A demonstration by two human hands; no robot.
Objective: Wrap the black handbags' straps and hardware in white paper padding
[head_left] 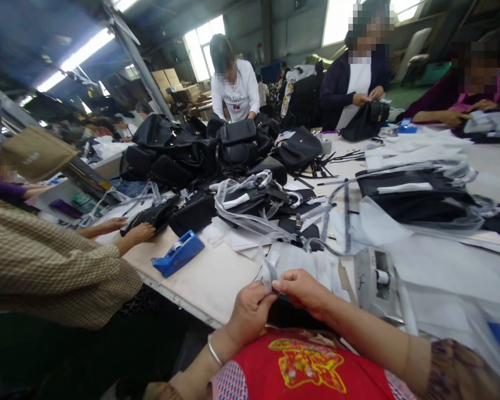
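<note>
Close to my body, my left hand (251,311) and my right hand (302,289) meet, fingers pinched together. Between them rises a strap in translucent white wrapping (270,272); my fingers cover its lower part. Under my hands lies a dark black piece, probably a bag (294,315), mostly hidden by my forearms. Sheets of white wrapping (327,266) spread just beyond. To the right of my right hand stands a grey tape dispenser (375,280) with a white roll in it.
A blue tape dispenser (178,254) sits near the table edge (183,300) at left. Black bags (170,144) are piled at the back, and a wrapped black bag (416,194) lies right. A co-worker in a checked shirt (58,255) handles a bag at left; others work across the table.
</note>
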